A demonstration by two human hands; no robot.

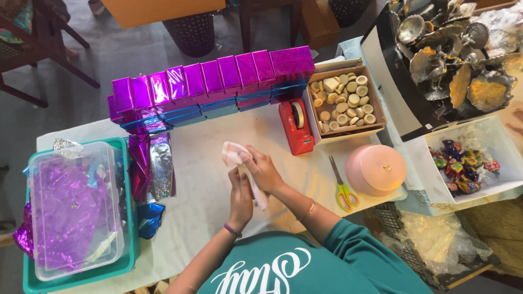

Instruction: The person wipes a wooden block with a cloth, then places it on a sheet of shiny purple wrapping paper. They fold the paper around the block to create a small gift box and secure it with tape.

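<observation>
Both hands meet over the middle of the cream-covered table (201, 163). My left hand (240, 197) and my right hand (262, 170) are closed together on a white cloth (233, 153), whose top end sticks up above the fingers while its lower end hangs out below at the wrist. Whatever lies inside the cloth is hidden by the fingers. Just right of the hands lie green-handled scissors (342, 190), and a red tape dispenser (296, 127) stands a little further back.
A long row of shiny purple wrapped boxes (212, 81) lines the back. A cardboard box of round wooden pieces (344, 101) sits beside the dispenser. A pink round lidded tin (376, 169), a white tray of wrapped sweets (467, 161), silver ornaments (452, 54) and a clear tub of purple foil (73, 209) surround me.
</observation>
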